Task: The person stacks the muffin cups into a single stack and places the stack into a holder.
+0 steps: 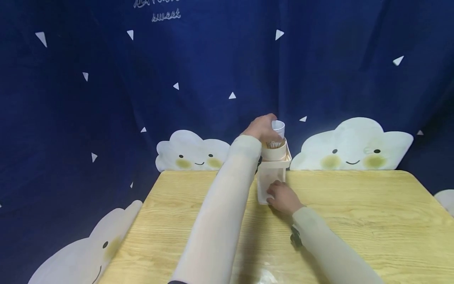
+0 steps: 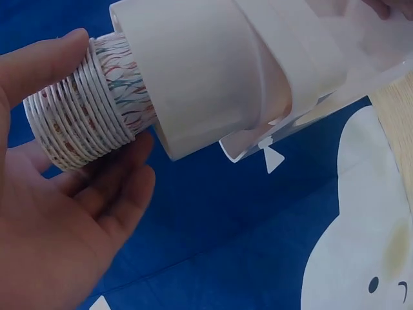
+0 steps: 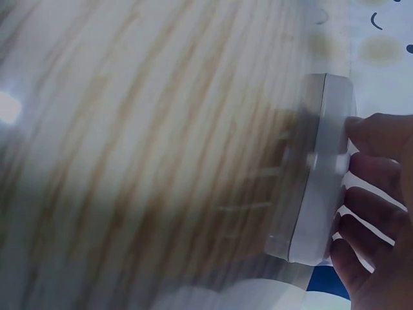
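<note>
A stack of paper cups [image 2: 84,110] with coloured wavy lines stands partly inside the round sleeve of a white cup holder [image 2: 200,77], its ribbed rims sticking out. My left hand [image 1: 262,128] grips the stack near the rims, thumb on one side and fingers on the other, as the left wrist view shows. At the table's far edge stands the holder, its long flat base [image 1: 266,187] reaching toward me. Against the near end of this base, my right hand [image 1: 284,197] holds on with thumb and fingertips along its edge [image 3: 319,174].
The holder stands on a wood-grain table [image 1: 354,221]. Right behind the table hangs a dark blue curtain [image 1: 213,59] with white triangles and smiling clouds [image 1: 354,146]. My left forearm [image 1: 220,209] stretches across the middle of the table.
</note>
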{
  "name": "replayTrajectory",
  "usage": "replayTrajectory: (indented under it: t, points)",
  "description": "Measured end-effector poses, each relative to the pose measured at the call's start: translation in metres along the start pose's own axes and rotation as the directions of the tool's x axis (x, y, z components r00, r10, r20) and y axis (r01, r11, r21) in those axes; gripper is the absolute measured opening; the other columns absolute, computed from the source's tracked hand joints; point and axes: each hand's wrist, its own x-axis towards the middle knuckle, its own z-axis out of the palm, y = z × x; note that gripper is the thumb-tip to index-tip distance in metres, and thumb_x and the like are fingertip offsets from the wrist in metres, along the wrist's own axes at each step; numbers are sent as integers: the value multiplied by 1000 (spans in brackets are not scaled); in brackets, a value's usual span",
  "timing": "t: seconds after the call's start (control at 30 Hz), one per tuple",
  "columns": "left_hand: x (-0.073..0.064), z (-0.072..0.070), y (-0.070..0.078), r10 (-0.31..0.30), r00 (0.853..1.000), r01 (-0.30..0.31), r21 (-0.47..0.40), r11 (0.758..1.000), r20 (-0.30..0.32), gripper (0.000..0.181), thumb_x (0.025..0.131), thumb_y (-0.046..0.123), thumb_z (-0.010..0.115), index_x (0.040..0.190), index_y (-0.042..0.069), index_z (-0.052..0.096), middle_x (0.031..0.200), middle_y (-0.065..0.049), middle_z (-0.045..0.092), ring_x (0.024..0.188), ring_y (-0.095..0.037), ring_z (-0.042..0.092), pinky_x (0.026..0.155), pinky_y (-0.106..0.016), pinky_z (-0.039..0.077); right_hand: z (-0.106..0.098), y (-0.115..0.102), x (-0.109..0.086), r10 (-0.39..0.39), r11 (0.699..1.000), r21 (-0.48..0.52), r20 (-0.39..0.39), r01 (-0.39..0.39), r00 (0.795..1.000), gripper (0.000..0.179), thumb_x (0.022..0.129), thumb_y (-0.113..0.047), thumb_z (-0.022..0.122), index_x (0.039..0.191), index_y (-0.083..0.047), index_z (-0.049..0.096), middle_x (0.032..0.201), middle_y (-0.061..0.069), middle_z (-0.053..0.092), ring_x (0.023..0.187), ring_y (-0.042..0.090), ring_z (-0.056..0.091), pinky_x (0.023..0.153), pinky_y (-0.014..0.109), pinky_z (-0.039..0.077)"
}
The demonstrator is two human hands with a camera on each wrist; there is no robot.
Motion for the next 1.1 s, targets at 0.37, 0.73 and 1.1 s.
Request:
replayTrajectory:
  t: [0.37, 0.73, 1.1]
  points:
    - [-2, 0, 0, -1, 1000, -1, 70, 998, 27, 61, 80, 25, 77, 135, 16, 53, 127, -3, 63, 112, -18, 58, 97, -31, 50, 1, -2, 2, 27, 1000, 0, 16, -27, 1000, 23, 81, -15, 73, 99, 0, 71, 101, 14, 66, 94, 31, 63, 90, 46, 52]
    - [-2, 3, -2, 18, 1000, -21, 94, 995, 26, 67, 78, 23, 78, 139, 17, 51, 129, -4, 62, 112, -18, 58, 97, -30, 50, 1, 0, 2, 57, 998, 1, 32, -57, 998, 24, 82, -16, 72, 100, -1, 70, 104, 14, 66, 96, 31, 62, 89, 46, 53]
    - [-6, 4, -4, -65, 997, 63, 44, 997, 40, 67, 83, 30, 78, 143, 24, 48, 142, -1, 56, 117, -17, 56, 101, -35, 49, 1, -1, 1, 40, 999, 1, 9, -40, 999, 22, 81, -15, 72, 98, -1, 70, 101, 14, 65, 91, 31, 61, 86, 46, 53]
